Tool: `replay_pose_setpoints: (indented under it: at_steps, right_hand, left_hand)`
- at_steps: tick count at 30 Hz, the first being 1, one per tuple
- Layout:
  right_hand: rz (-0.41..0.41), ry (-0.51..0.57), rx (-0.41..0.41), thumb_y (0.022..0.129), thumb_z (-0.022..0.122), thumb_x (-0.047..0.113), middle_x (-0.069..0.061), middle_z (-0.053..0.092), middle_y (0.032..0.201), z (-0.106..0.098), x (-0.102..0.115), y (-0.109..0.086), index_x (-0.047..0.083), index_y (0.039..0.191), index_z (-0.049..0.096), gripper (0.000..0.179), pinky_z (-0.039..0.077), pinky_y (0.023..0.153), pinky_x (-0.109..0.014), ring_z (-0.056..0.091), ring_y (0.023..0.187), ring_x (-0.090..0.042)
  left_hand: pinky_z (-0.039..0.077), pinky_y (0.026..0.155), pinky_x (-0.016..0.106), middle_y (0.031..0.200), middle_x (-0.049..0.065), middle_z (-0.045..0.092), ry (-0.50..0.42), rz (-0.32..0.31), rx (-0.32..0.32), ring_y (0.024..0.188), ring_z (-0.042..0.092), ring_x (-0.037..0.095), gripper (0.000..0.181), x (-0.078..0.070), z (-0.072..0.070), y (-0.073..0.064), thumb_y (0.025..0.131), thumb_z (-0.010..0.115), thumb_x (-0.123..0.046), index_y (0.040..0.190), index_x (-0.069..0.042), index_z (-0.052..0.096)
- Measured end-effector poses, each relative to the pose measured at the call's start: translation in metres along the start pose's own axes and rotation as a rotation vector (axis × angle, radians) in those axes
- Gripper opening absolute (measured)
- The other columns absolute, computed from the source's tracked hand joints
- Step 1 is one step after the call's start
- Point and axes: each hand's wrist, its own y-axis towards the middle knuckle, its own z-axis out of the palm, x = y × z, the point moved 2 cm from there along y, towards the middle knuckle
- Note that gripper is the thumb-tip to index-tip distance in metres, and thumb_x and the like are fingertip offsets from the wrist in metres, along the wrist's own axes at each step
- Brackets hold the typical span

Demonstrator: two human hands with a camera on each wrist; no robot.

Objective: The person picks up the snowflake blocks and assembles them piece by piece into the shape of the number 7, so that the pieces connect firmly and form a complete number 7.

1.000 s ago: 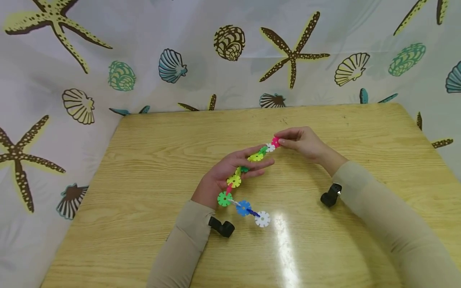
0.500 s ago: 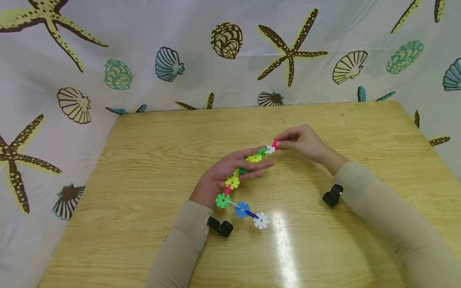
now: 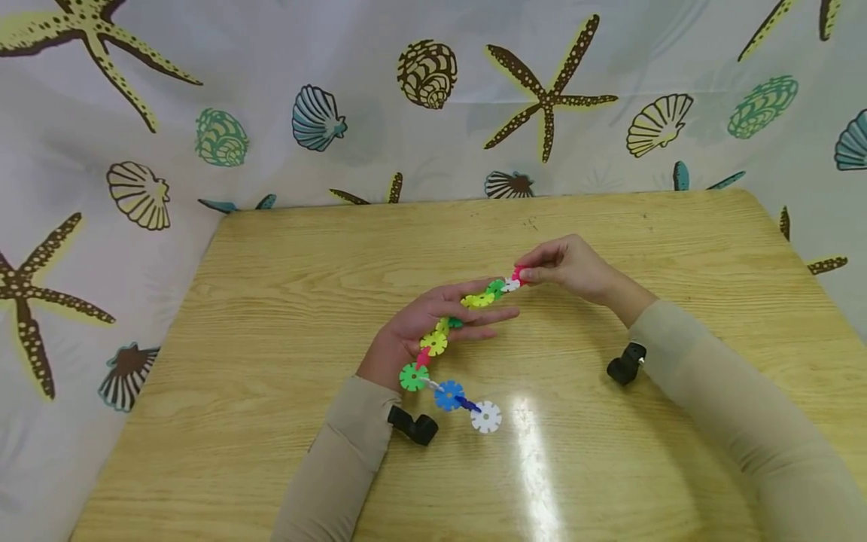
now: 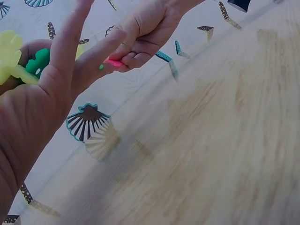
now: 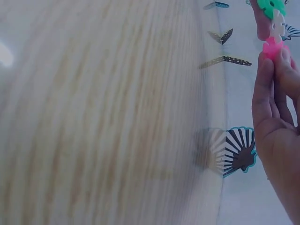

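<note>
A chain of notched, interlocking plastic discs hangs in the air between my hands. My left hand (image 3: 433, 312) carries it with fingers extended; the chain weaves between them, with yellow discs (image 3: 478, 299) and a green piece (image 4: 38, 62) at the palm. My right hand (image 3: 572, 271) pinches the pink disc (image 5: 272, 48) at the far end between thumb and fingers. Next to it sit a white disc (image 5: 277, 24) and a green disc (image 3: 496, 287). From my left hand the other end droops: a green disc (image 3: 414, 376), a blue disc (image 3: 449, 395) and a white end disc (image 3: 485, 417).
Below is a wood-grain table (image 3: 284, 301) with a bright light reflection in front. A white curtain (image 3: 379, 45) printed with shells and starfish stands behind it and along the left. A black camera (image 3: 415, 426) is strapped at the left wrist, another camera (image 3: 626, 364) at the right.
The drooping end of the chain has swung slightly left. The pink disc has tipped a little lower in my right hand's pinch. Both hands stay nearly in place.
</note>
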Motion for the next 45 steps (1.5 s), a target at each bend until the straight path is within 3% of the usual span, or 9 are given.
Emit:
replay_pose_setpoints:
  at_steps: [18, 21, 23, 26, 29, 31, 35, 40, 45]
  right_hand:
    - [-0.005, 0.011, -0.008, 0.092, 0.071, 0.009, 0.004, 0.075, 0.092, -0.004, -0.006, -0.013, -0.009, 0.11, 0.07, 0.025, 0.061, 0.081, -0.026, 0.071, 0.084, -0.008]
    - [-0.022, 0.02, 0.007, 0.092, 0.072, 0.011, 0.003, 0.076, 0.093, -0.008, -0.008, -0.017, -0.007, 0.111, 0.07, 0.026, 0.061, 0.082, -0.026, 0.073, 0.087, -0.011]
    - [-0.026, 0.028, 0.006, 0.092, 0.072, 0.011, 0.002, 0.075, 0.094, -0.013, -0.009, -0.019, -0.005, 0.111, 0.07, 0.025, 0.061, 0.083, -0.028, 0.073, 0.088, -0.012]
    - [-0.019, 0.05, -0.01, 0.093, 0.07, 0.009, 0.002, 0.074, 0.096, -0.02, -0.011, -0.023, -0.005, 0.112, 0.069, 0.024, 0.061, 0.085, -0.03, 0.073, 0.089, -0.012]
    - [-0.002, 0.07, -0.029, 0.093, 0.069, 0.008, 0.003, 0.073, 0.097, -0.027, -0.014, -0.026, -0.006, 0.114, 0.068, 0.024, 0.061, 0.085, -0.031, 0.073, 0.089, -0.011]
    - [0.009, 0.074, -0.034, 0.094, 0.068, 0.008, 0.003, 0.073, 0.097, -0.03, -0.015, -0.028, -0.007, 0.115, 0.067, 0.026, 0.061, 0.086, -0.031, 0.073, 0.089, -0.011]
    - [0.035, 0.056, -0.058, 0.094, 0.068, 0.008, 0.003, 0.072, 0.098, -0.036, -0.016, -0.032, -0.008, 0.118, 0.066, 0.029, 0.061, 0.086, -0.03, 0.072, 0.088, -0.01]
    - [0.05, 0.046, -0.102, 0.095, 0.067, 0.009, 0.004, 0.072, 0.099, -0.04, -0.017, -0.038, -0.01, 0.121, 0.064, 0.032, 0.061, 0.086, -0.031, 0.07, 0.088, -0.008]
    - [0.058, 0.035, -0.149, 0.095, 0.069, 0.013, 0.006, 0.074, 0.096, -0.044, -0.019, -0.048, -0.01, 0.119, 0.065, 0.034, 0.061, 0.087, -0.034, 0.072, 0.087, -0.008]
  left_hand:
    - [0.056, 0.097, 0.028, 0.161, 0.026, 0.025, 0.133, 0.002, 0.053, 0.134, 0.056, 0.023, 0.058, 0.002, 0.003, 0.002, 0.104, 0.033, 0.005, 0.159, -0.011, 0.027]
    - [0.056, 0.094, 0.026, 0.15, 0.023, 0.047, 0.243, -0.026, 0.008, 0.107, 0.071, 0.016, 0.055, -0.002, 0.006, 0.005, 0.104, 0.037, 0.002, 0.157, -0.013, 0.034]
    - [0.056, 0.086, 0.024, 0.126, 0.018, 0.068, 0.318, -0.057, -0.043, 0.101, 0.072, 0.014, 0.055, -0.007, 0.008, 0.01, 0.102, 0.043, -0.001, 0.154, -0.017, 0.039]
    - [0.05, 0.07, 0.023, 0.111, 0.012, 0.071, 0.416, -0.124, -0.128, 0.101, 0.07, 0.016, 0.054, -0.016, 0.011, 0.018, 0.099, 0.052, -0.006, 0.151, -0.023, 0.046]
    - [0.045, 0.063, 0.025, 0.119, 0.019, 0.068, 0.497, -0.196, -0.205, 0.087, 0.067, 0.015, 0.053, -0.024, 0.013, 0.027, 0.098, 0.059, -0.011, 0.147, -0.027, 0.049]
    - [0.047, 0.066, 0.026, 0.125, 0.02, 0.064, 0.528, -0.236, -0.237, 0.078, 0.062, 0.015, 0.053, -0.028, 0.014, 0.033, 0.097, 0.06, -0.012, 0.147, -0.027, 0.051]
    - [0.048, 0.073, 0.032, 0.11, 0.022, 0.066, 0.66, -0.265, -0.243, 0.075, 0.058, 0.017, 0.051, -0.036, 0.013, 0.044, 0.097, 0.063, -0.013, 0.146, -0.024, 0.053]
    - [0.05, 0.097, 0.037, 0.132, 0.013, 0.066, 0.81, -0.275, -0.197, 0.107, 0.066, 0.015, 0.05, -0.047, 0.01, 0.055, 0.097, 0.065, -0.016, 0.146, -0.02, 0.054]
    - [0.033, 0.122, 0.04, 0.136, 0.009, 0.064, 0.885, -0.304, -0.153, 0.134, 0.055, 0.021, 0.048, -0.054, 0.008, 0.067, 0.097, 0.065, -0.014, 0.145, -0.017, 0.055]
